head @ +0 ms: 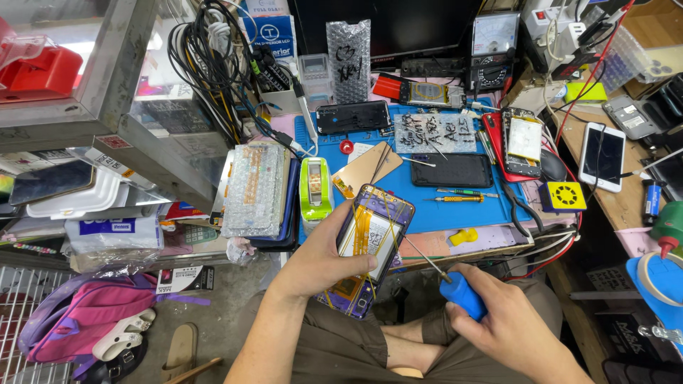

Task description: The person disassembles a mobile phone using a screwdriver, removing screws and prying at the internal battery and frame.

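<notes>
The left hand (324,259) is wrapped tight around an open purple phone (370,245) in the lower middle of the frame, its back off and battery showing. The right hand (509,323) grips a blue screwdriver (455,290), its thin tip on the phone's edge. Behind them lies a blue mat (427,206) with a green tape holder (315,186) on the left.

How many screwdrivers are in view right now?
3: a blue-handled screwdriver in the right hand, plus an orange one and a green one lying on the blue mat. Others may be hidden in the clutter.
</notes>
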